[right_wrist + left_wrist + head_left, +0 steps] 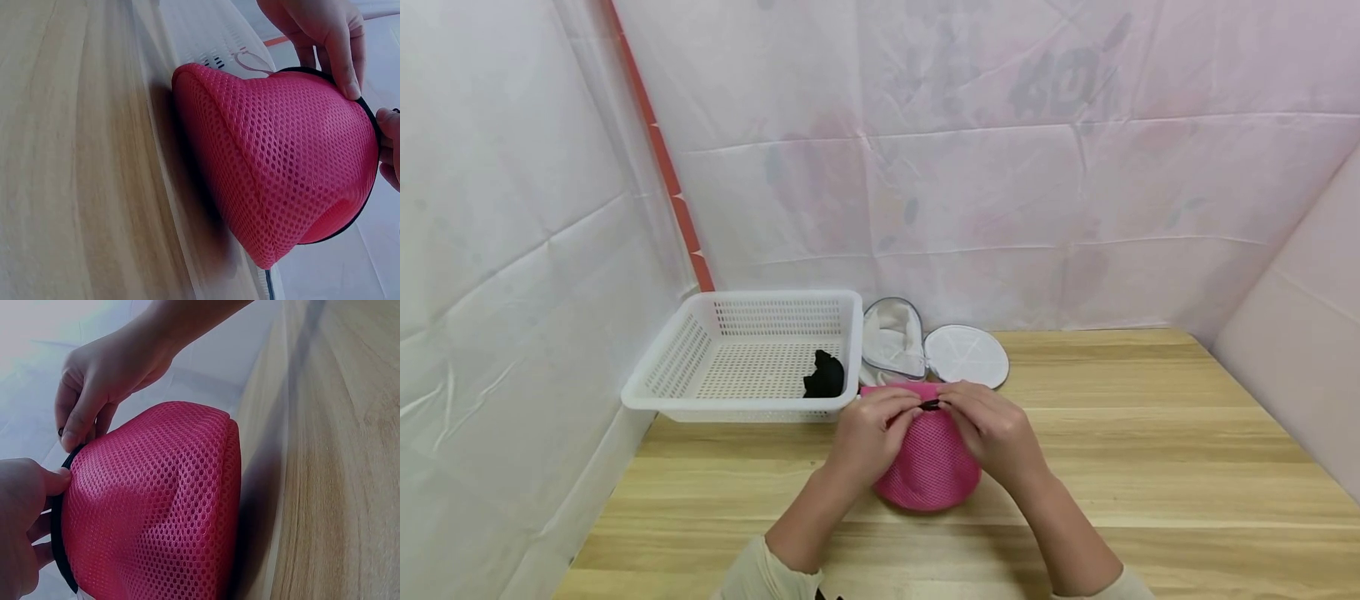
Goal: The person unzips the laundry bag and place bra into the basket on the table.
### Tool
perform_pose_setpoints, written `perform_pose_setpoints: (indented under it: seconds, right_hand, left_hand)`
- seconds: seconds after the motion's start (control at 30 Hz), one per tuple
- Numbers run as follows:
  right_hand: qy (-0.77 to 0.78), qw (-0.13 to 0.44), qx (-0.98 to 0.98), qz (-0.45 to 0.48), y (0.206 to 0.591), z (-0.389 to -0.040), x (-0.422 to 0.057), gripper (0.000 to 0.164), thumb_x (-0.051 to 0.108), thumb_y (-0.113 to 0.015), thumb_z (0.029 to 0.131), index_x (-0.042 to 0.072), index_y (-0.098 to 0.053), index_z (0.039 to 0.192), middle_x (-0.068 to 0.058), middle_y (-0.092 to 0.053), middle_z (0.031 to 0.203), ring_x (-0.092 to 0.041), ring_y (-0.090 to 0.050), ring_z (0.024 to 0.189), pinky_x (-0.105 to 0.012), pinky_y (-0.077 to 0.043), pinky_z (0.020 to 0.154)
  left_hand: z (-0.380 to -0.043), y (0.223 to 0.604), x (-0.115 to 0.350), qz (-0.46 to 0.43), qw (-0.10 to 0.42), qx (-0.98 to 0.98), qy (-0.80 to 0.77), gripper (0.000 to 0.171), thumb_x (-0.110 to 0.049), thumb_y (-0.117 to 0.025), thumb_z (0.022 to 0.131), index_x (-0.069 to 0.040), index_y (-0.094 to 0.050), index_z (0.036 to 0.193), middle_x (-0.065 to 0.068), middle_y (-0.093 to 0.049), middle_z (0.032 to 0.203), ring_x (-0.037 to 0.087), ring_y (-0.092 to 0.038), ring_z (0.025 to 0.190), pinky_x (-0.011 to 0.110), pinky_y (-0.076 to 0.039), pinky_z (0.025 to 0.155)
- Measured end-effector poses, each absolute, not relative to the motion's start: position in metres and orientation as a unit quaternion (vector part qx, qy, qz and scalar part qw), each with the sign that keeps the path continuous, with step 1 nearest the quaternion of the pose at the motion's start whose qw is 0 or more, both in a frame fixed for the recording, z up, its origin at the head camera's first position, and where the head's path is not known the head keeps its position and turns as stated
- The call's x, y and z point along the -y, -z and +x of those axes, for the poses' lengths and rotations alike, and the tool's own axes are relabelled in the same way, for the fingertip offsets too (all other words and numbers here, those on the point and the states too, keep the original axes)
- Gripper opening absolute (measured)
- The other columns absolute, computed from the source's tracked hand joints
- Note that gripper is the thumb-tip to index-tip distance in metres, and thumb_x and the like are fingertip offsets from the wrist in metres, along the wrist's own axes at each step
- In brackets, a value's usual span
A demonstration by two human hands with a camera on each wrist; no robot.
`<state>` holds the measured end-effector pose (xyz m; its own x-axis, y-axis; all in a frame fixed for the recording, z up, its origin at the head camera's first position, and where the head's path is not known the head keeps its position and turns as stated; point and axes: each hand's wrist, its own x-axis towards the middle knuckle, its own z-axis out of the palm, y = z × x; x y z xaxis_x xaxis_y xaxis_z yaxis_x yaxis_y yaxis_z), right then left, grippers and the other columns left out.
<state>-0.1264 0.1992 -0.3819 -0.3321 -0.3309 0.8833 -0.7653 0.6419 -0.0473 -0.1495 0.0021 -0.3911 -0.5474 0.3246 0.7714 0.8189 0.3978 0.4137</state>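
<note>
I see the left hand [867, 435] and right hand [998, 427], fingers drawn in close, both pinching the black rim [55, 531] of the pink mesh bag [925, 467], probably to steady its mouth; the bag is upright over the tabletop [1150, 467], though whether its base touches I can't quite tell.

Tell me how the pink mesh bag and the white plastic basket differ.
The pink mesh bag has a rounded base and black edging; the white plastic basket is rectangular with a plain white rim. The bag is narrower than the basket. The left hand and right hand pinch the bag, while the basket is unheld. Both have sides full of small holes.
</note>
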Motion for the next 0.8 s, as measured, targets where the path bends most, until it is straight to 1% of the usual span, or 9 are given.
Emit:
perform_pose_setpoints:
  seconds: [0.17, 0.3, 0.6, 0.8]
  right_hand:
    - [-0.235, 0.461, 0.787, 0.335, 0.380, -0.127, -0.205, 0.030, 0.025, -0.056, 0.101, 0.002, -0.075, 0.097, -0.008, -0.075, 0.096, -0.024, -0.072, 0.090, -0.023, -0.054, 0.093]
    - [-0.240, 0.459, 0.790, 0.329, 0.379, -0.127, -0.208, 0.031, 0.025, -0.056, 0.101, 0.002, -0.075, 0.097, -0.008, -0.074, 0.096, -0.024, -0.071, 0.090, -0.020, -0.052, 0.096]
    - [-0.245, 0.468, 0.782, 0.330, 0.379, -0.125, -0.204, 0.030, 0.024, -0.056, 0.101, 0.002, -0.076, 0.096, -0.008, -0.075, 0.095, -0.024, -0.071, 0.089, -0.021, -0.053, 0.094]
    - [-0.246, 0.475, 0.771, 0.344, 0.380, -0.125, -0.197, 0.027, 0.022, -0.057, 0.101, 0.002, -0.075, 0.096, -0.008, -0.074, 0.094, -0.024, -0.071, 0.088, -0.022, -0.054, 0.093]
  left_hand:
    - [-0.151, 0.392, 0.000, -0.364, 0.297, 0.774, 0.426, 0.011, -0.006, -0.077, 0.084, -0.003, -0.078, 0.094, 0.005, -0.076, 0.095, 0.015, -0.072, 0.094, 0.026, -0.057, 0.088]
    - [-0.151, 0.390, 0.001, -0.357, 0.287, 0.774, 0.437, 0.011, -0.007, -0.076, 0.084, -0.004, -0.078, 0.095, 0.005, -0.076, 0.095, 0.015, -0.072, 0.094, 0.025, -0.057, 0.088]
    - [-0.150, 0.388, 0.002, -0.343, 0.282, 0.783, 0.436, 0.013, -0.008, -0.076, 0.085, -0.003, -0.078, 0.097, 0.004, -0.075, 0.097, 0.016, -0.072, 0.096, 0.026, -0.057, 0.090]
    - [-0.146, 0.385, 0.001, -0.349, 0.284, 0.792, 0.412, 0.017, -0.011, -0.077, 0.084, -0.006, -0.078, 0.100, 0.003, -0.075, 0.102, 0.014, -0.070, 0.100, 0.025, -0.055, 0.092]
